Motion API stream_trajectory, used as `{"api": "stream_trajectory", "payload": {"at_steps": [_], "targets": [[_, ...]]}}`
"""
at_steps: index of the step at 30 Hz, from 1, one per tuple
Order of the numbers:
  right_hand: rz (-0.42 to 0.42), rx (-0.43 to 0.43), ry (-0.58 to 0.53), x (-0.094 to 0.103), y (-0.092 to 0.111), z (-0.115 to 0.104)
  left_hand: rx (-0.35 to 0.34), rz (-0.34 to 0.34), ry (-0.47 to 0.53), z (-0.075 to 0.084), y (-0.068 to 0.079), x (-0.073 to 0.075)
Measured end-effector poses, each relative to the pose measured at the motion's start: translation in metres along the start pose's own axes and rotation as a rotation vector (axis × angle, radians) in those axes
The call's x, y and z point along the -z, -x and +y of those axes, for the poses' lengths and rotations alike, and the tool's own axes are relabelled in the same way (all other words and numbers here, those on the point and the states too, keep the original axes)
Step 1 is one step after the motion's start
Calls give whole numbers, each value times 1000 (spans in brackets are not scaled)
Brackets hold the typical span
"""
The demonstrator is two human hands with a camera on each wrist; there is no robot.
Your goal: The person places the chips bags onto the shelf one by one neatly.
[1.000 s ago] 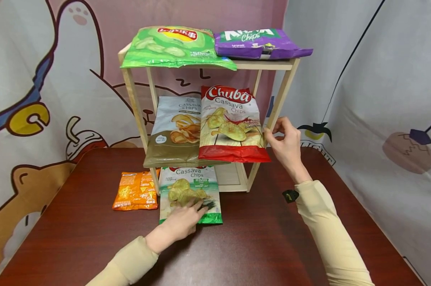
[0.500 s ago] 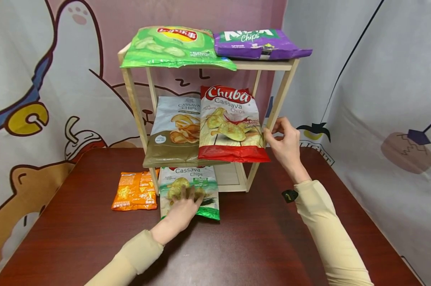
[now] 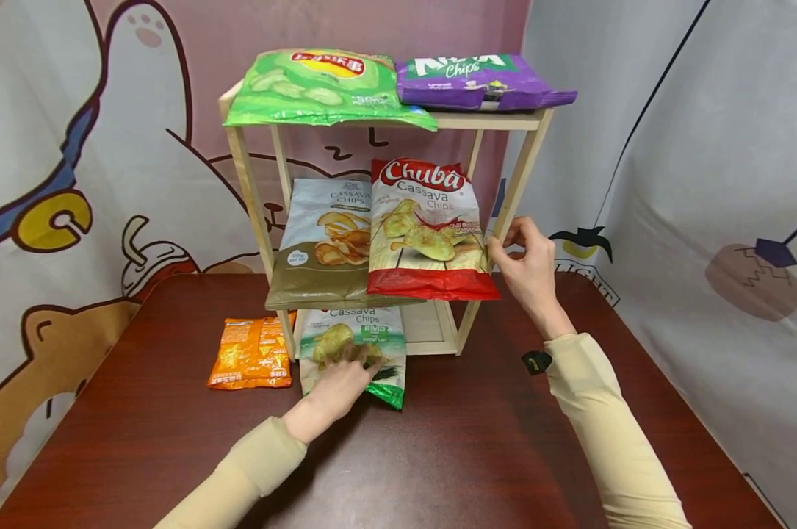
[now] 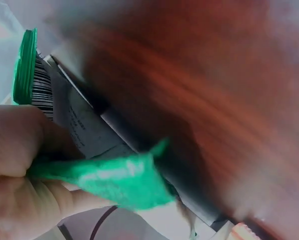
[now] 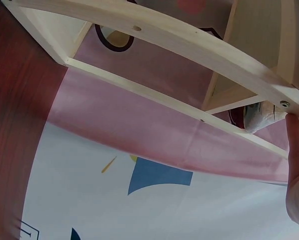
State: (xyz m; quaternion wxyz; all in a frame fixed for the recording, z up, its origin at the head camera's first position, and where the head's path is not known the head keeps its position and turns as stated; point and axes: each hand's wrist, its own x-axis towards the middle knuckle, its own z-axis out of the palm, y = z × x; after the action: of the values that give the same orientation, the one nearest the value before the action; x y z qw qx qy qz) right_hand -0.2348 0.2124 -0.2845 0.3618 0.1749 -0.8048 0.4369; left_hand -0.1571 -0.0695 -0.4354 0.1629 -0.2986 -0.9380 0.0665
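Note:
In the head view my left hand (image 3: 335,391) lies over the lower end of a green-and-white bag of cassava chips (image 3: 390,349), which sticks out of the rack's bottom level. The left wrist view shows the bag's green edge (image 4: 119,182) caught between thumb and fingers, with its grey back below. My right hand (image 3: 530,268) holds the right front post of the wooden rack (image 3: 520,173), thumb in front; some of its fingers are hidden. One of its fingers (image 5: 295,145) touches the post beside a screw in the right wrist view.
On the middle shelf a red Chuba bag (image 3: 431,235) overlaps a grey-brown chip bag (image 3: 325,242). A green bag (image 3: 319,88) and a purple bag (image 3: 484,84) lie on top. An orange bag (image 3: 253,353) rests on the table (image 3: 438,455), left of the rack.
The left hand has shifted slightly, its fingers now further up the green-and-white bag. That bag has moved a little into the rack, its lower edge bending. The right hand stays on the post.

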Motion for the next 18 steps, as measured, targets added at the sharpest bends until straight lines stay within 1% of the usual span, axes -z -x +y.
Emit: {"api": "stream_trajectory", "payload": {"at_steps": [4, 8, 10, 12, 16, 18], "targets": [[-3, -1, 3, 1, 0, 0, 21, 17, 0, -5, -7, 4], [2, -1, 7, 1, 0, 1, 46, 48, -31, -16, -14, 9], [1, -1, 6, 1, 0, 0, 57, 48, -7, -21, -17, 9], [-1, -2, 3, 1, -1, 0, 59, 9, 56, -25, -18, 8], [-5, -5, -8, 1, 0, 0, 64, -143, 202, -29, -20, 3], [-4, -6, -13, 1, 0, -1, 78, -202, 251, -30, -20, 2]]}}
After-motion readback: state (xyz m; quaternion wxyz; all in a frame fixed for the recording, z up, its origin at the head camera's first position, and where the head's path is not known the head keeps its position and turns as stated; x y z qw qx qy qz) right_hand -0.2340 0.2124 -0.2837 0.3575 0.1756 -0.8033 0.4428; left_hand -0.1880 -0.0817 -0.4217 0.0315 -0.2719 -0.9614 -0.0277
